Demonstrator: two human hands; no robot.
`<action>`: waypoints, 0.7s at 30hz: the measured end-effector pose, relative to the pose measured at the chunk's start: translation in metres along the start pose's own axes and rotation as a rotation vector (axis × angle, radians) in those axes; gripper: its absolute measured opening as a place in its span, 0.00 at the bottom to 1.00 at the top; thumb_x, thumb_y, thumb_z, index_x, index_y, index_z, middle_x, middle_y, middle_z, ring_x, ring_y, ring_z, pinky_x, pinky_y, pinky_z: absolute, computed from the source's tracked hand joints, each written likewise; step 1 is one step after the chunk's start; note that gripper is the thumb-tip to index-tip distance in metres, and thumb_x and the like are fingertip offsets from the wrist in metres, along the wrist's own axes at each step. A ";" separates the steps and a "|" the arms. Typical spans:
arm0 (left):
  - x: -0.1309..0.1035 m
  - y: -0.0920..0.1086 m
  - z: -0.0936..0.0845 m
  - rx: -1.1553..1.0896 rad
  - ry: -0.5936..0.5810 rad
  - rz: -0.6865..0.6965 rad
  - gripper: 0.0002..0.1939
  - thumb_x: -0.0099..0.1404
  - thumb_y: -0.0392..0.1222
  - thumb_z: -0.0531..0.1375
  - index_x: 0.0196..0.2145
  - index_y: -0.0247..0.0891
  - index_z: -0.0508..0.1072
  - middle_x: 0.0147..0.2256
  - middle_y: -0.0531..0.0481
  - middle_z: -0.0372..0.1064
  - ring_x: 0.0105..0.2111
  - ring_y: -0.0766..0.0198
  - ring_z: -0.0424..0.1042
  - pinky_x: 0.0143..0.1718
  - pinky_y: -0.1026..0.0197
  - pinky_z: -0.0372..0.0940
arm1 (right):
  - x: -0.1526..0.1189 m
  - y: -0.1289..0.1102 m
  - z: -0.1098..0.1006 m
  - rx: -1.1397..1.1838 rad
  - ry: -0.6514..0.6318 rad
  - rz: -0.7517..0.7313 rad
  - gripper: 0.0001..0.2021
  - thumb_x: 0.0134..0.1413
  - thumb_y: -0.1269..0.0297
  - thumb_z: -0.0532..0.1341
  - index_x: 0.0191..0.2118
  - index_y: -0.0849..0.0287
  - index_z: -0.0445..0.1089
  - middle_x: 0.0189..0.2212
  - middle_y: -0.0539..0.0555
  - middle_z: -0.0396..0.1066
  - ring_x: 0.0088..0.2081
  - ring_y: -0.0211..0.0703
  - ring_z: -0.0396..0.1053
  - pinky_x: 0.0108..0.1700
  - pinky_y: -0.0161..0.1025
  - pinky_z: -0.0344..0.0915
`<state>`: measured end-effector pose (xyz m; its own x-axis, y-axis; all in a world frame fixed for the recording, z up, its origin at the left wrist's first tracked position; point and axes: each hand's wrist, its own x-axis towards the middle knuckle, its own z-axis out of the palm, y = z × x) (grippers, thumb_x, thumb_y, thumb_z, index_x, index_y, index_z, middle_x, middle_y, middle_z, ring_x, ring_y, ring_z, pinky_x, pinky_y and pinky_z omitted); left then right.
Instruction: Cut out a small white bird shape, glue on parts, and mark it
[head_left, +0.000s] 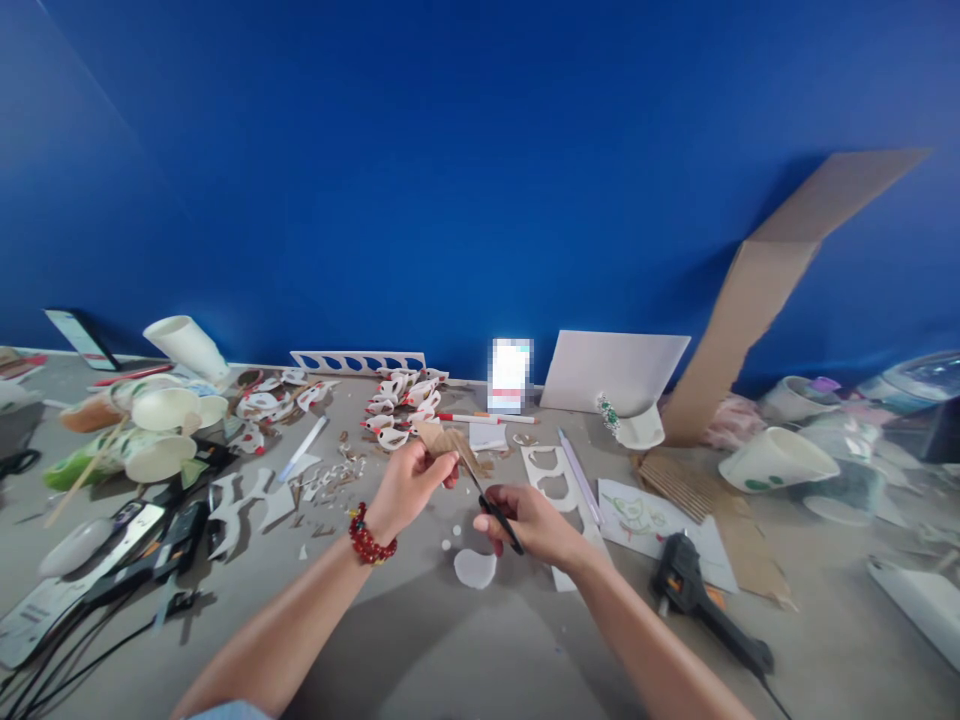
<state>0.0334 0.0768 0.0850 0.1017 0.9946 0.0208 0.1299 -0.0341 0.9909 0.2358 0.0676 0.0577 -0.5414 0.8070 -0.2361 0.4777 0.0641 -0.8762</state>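
Note:
Between the fingers of my left hand (pixel 409 485) is a small piece of brown cardboard (pixel 436 438). My right hand (pixel 529 522) grips black-handled scissors (pixel 504 522), whose blades reach up-left to the cardboard's edge. Whether the blades are parted is hard to see. Below my hands a rounded white paper piece (pixel 475 568) lies on the grey table (pixel 420 640), with small white discs (pixel 446 545) near it. Just beyond my left hand several white paper birds (pixel 394 437) with red beaks sit in a cluster.
A black glue gun (pixel 694 595) lies at right beside a drawing (pixel 630 512) and corrugated cardboard (pixel 675 485). Paper cups (pixel 161 450), cables and a power strip (pixel 112 580) crowd the left. A lit phone (pixel 510 375) stands against the blue wall (pixel 480 200). Paper scraps litter the middle left.

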 end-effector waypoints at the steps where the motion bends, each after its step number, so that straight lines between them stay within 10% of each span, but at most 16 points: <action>1: 0.000 0.000 0.000 0.002 -0.001 -0.003 0.12 0.60 0.46 0.60 0.27 0.33 0.71 0.23 0.47 0.74 0.26 0.61 0.74 0.29 0.64 0.67 | 0.000 0.000 0.000 0.009 -0.006 -0.003 0.23 0.52 0.42 0.59 0.24 0.59 0.63 0.19 0.51 0.73 0.23 0.38 0.66 0.25 0.32 0.56; 21: 0.000 0.005 -0.001 0.051 -0.007 -0.017 0.12 0.61 0.45 0.60 0.25 0.34 0.71 0.22 0.49 0.73 0.24 0.64 0.72 0.29 0.65 0.67 | 0.001 0.005 0.002 -0.019 0.029 0.004 0.22 0.54 0.44 0.59 0.23 0.58 0.61 0.18 0.50 0.71 0.22 0.38 0.66 0.25 0.32 0.55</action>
<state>0.0329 0.0771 0.0897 0.1056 0.9944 0.0029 0.1814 -0.0221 0.9832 0.2361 0.0677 0.0516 -0.5189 0.8241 -0.2271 0.4934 0.0718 -0.8668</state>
